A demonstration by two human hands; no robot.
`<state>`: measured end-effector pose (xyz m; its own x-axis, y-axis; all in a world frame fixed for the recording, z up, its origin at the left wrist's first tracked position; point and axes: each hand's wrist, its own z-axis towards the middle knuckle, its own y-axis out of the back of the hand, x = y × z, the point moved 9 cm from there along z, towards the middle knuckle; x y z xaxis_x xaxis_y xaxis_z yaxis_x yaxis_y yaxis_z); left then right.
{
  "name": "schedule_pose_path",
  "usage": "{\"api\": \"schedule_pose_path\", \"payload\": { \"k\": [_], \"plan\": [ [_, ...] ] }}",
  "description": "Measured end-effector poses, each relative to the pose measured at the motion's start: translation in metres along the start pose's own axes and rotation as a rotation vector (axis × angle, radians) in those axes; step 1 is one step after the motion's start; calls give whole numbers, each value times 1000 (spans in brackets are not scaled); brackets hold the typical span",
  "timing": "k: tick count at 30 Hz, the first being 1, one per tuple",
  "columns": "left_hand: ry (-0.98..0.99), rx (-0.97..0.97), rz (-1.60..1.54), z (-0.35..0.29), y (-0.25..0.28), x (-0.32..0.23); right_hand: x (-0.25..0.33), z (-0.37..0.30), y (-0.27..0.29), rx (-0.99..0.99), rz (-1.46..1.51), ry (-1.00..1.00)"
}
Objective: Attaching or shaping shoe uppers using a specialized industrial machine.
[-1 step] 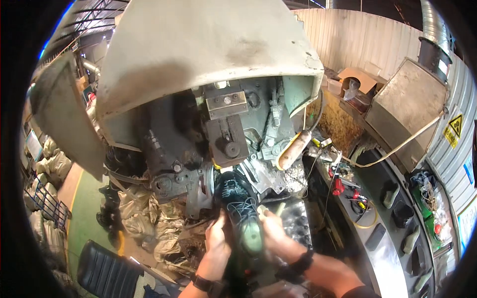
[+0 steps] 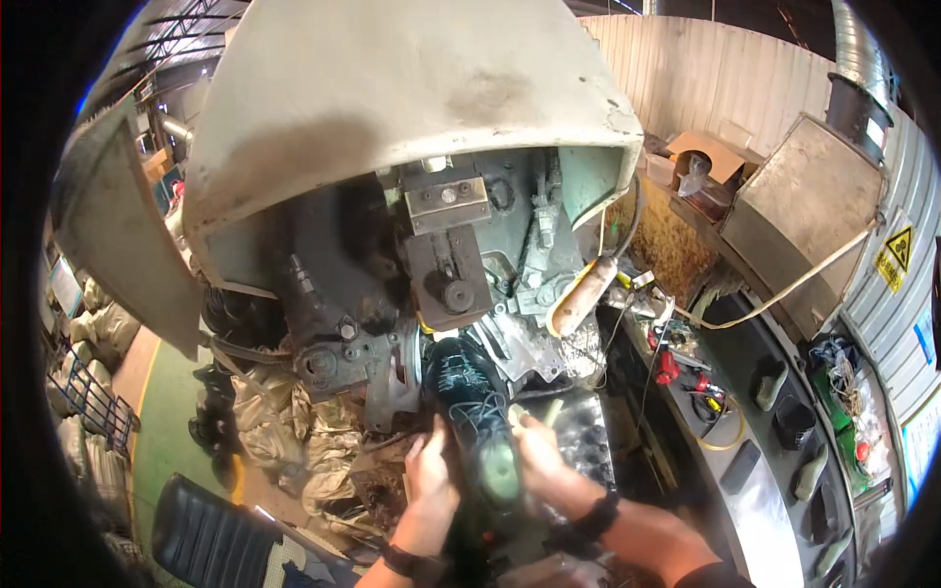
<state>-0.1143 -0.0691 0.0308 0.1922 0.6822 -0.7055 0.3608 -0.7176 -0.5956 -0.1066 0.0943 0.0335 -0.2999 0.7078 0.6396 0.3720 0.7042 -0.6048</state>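
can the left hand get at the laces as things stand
Probably yes: the left hand is close beside the shoe, and the laces sit uncovered on its top, with nothing visible blocking the way.

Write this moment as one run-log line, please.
shoe: toe toward machine | left hand: at its left side | right hand: at its right side

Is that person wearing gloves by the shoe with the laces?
No, the left hand and the right hand on either side of the dark laced shoe are both bare.
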Motion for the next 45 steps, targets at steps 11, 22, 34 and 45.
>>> {"api": "schedule_pose_path", "payload": {
  "k": [11, 22, 34, 45],
  "plan": [
    [-417, -142, 57, 21, 22, 32, -16, 45, 26, 162, -147, 157],
    [-335, -199, 211, 36, 59, 62, -19, 24, 22, 37, -149, 119],
    [-400, -133, 561, 11, 60, 41, 9, 7, 37, -4, -785, 9],
    [431, 320, 992, -191, 234, 229, 66, -61, 154, 12, -481, 185]
  ]
}}
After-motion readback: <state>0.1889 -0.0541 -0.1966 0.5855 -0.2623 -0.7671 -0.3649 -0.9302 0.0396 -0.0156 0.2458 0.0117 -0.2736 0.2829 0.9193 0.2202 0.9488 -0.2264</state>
